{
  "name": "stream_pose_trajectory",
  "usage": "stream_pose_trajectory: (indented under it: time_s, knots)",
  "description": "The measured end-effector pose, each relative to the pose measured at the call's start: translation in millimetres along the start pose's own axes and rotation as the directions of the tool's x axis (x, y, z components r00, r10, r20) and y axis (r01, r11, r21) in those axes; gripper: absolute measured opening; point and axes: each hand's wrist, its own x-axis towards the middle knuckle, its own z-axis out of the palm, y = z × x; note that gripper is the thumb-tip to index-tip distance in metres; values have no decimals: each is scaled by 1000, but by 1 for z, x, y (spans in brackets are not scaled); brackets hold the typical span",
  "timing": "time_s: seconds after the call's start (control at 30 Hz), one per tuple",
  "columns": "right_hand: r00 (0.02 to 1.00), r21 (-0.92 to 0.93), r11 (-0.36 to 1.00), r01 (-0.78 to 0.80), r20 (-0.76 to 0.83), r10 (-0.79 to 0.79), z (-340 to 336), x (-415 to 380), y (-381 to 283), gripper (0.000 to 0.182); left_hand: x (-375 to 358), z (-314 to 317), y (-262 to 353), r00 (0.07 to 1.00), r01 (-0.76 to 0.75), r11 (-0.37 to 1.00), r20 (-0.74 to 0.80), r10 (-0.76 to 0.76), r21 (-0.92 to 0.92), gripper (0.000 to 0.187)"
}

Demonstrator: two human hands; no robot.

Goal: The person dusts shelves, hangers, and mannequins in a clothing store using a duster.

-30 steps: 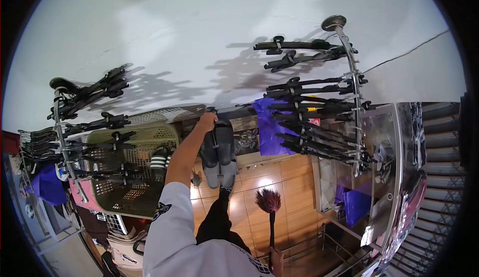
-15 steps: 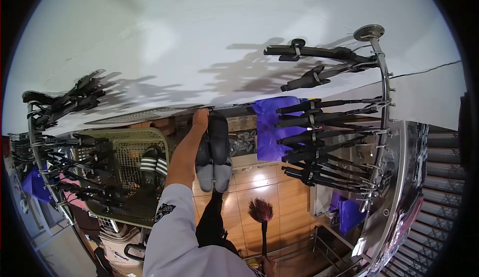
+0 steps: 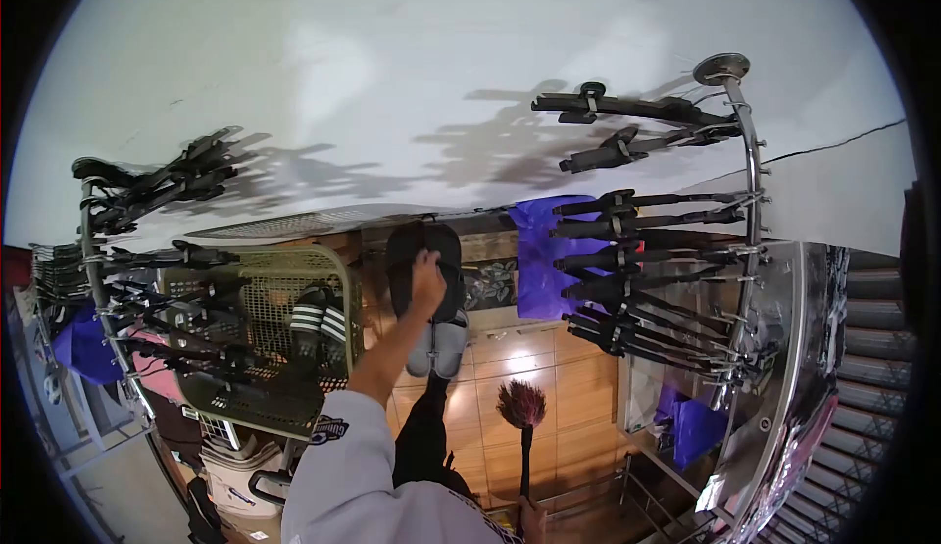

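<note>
My left hand (image 3: 425,274) is in front of a pair of black slippers (image 3: 446,242) hung low against the wall. Its fingers are slightly bent and a little apart, overlapping the slippers in this view. Just beneath hangs a pair of grey slippers (image 3: 449,343). At the bottom, my right hand (image 3: 531,519) is closed round the dark handle of a duster (image 3: 520,405), whose reddish-brown bristles point up and away from me.
Black clip hangers (image 3: 627,225) line a metal rail (image 3: 753,176) on the right, more on the left rail (image 3: 90,235). An olive plastic basket (image 3: 341,260) holds striped slippers (image 3: 320,328). A purple bag (image 3: 534,260) hangs behind. The floor (image 3: 578,387) is tiled.
My left hand has moved from the top edge of the black slippers down and right, over their middle. The view has shifted slightly; my right hand keeps the duster.
</note>
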Motion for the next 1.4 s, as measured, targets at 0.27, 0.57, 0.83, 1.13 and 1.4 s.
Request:
stream_pose_trajectory:
  time_s: [0.27, 0.57, 0.83, 1.13, 1.4]
  knots:
    - [986, -65, 984, 164, 33, -162, 7, 55, 67, 31, -253, -26, 70, 905, 104, 992, 421, -66, -67, 29]
    - [941, -167, 935, 312, 187, -281, -9, 63, 133, 35, -336, -103, 62, 783, 92, 950, 611, 116, -298, 24]
    - [932, -146, 950, 277, 281, -228, -25, 122, 227, 13, -378, -209, 57, 944, 82, 959, 330, 13, -273, 23]
    - [964, -142, 975, 169, 230, -133, -4, 118, 261, 22, -390, -282, 55, 986, 72, 876, 168, 11, -478, 13]
    - [971, -225, 957, 181, 199, -136, 26, 97, 228, 27, -272, -325, 58, 997, -68, 934, -42, 57, -350, 16]
